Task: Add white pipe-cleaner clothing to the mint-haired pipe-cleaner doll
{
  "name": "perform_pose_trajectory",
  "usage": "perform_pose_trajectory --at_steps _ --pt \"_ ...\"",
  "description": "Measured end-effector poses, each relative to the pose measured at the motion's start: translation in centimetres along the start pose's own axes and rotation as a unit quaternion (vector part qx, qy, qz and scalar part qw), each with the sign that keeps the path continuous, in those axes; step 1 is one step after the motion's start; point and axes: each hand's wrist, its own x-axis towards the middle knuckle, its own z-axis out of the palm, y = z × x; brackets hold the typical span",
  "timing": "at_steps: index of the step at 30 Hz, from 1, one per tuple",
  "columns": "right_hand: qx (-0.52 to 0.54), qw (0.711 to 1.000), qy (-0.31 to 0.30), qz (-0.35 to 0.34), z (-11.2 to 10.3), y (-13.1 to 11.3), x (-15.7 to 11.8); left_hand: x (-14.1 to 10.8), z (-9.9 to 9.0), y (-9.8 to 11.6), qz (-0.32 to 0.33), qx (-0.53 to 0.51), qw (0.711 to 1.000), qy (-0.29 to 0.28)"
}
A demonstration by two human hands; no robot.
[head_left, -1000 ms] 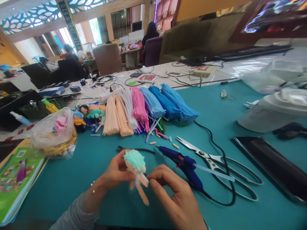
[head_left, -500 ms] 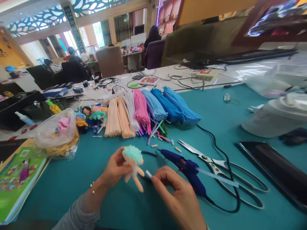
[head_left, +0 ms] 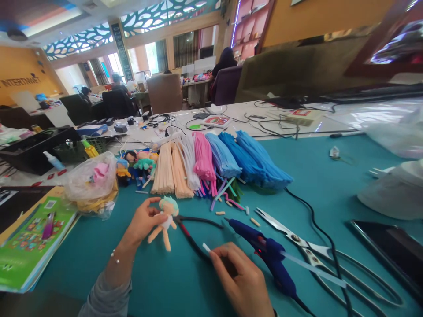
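My left hand (head_left: pixel 144 221) is closed around a small doll (head_left: pixel 167 219) with mint-green hair, a white middle and peach arms and legs. The doll is tilted, its legs hanging down over the mat. Between the thumb and forefinger of my right hand (head_left: pixel 239 273) is a short white piece of pipe cleaner (head_left: pixel 206 248), its tip pointing up and left. Black-and-red pliers (head_left: pixel 189 234) lie spread on the mat between my hands. Just right of my right hand rests a dark blue glue gun (head_left: pixel 264 244), with a clear glue stick (head_left: pixel 312 265) sticking out of its back.
Large scissors (head_left: pixel 307 251) and a dark phone-like slab (head_left: pixel 386 251) lie at right. Bundles of pipe cleaners (head_left: pixel 218 160) line the back of the green mat (head_left: pixel 317 185). Small dolls (head_left: pixel 142 160), a plastic bag (head_left: pixel 90 180) and a green book (head_left: pixel 29 242) are at left.
My left hand has moved left with the doll and turned it, so its front now shows. The pliers have come into clear view. My right hand still pinches the white piece.
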Motion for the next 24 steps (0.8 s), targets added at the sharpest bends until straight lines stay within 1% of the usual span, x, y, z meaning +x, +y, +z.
perform_pose_trajectory --at_steps 6,8,9,10,11,14,18,21,24 --pt "0.028 1.000 0.001 -0.009 0.6 1.4 -0.4 -0.3 -0.5 -0.3 -0.025 0.106 0.992 -0.068" --pt "0.029 1.000 -0.001 -0.007 0.7 1.6 -0.5 -0.1 -0.6 -0.6 -0.022 0.139 0.987 -0.074" --pt "0.029 1.000 -0.001 -0.007 0.7 1.6 -0.5 0.0 -0.6 -0.8 -0.013 0.162 0.984 -0.066" --pt "0.029 1.000 -0.001 -0.007 0.7 1.6 -0.5 0.2 -0.7 -1.0 0.001 0.195 0.980 -0.044" --pt "0.027 1.000 -0.003 -0.007 0.7 1.6 -0.4 0.4 -0.8 -1.2 0.020 0.234 0.972 -0.011" --pt "0.023 1.000 -0.013 -0.003 0.8 1.6 -0.3 1.3 -1.7 -1.4 0.075 0.332 0.934 0.104" --pt "0.018 0.999 -0.024 0.012 0.8 1.6 -0.1 2.8 -3.6 -1.1 0.123 0.378 0.896 0.198" --pt "0.018 0.998 -0.051 0.023 0.8 1.5 0.1 4.0 -4.9 -0.8 0.160 0.411 0.864 0.242" --pt "0.020 0.998 -0.049 0.037 0.8 1.4 0.1 5.0 -5.4 -0.5 0.184 0.431 0.849 0.245"
